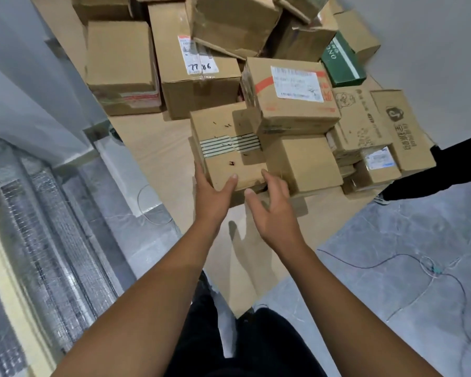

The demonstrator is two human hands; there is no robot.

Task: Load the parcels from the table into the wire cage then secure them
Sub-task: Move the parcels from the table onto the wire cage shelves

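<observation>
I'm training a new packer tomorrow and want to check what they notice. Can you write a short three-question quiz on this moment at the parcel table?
1. True or false: the left hand touches the striped-tape box.
2. Multiple choice: the wire cage stands on the person's A) left, B) right, C) far side of the parcels.
3. Fill in: the far parcel with white lettering is coloured ___.

Key: 1 true; 2 A; 3 green.
</observation>
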